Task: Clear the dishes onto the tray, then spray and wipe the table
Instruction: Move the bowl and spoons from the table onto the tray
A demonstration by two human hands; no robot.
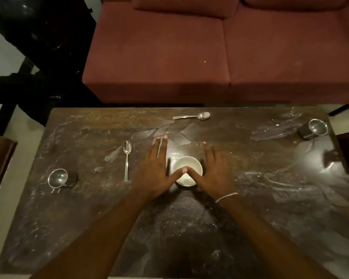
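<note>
White bowl (186,164) at centre of table (250,218), flanked at 9 o'clock by left hand (155,168) and at 3 o'clock by right hand (214,170). Both flat, straight-fingered, thumbs meeting over rim, gripping nothing. Probably ceramic: light, rigid, glazed-slippery, chippable. Best cupped around the wall.
</note>
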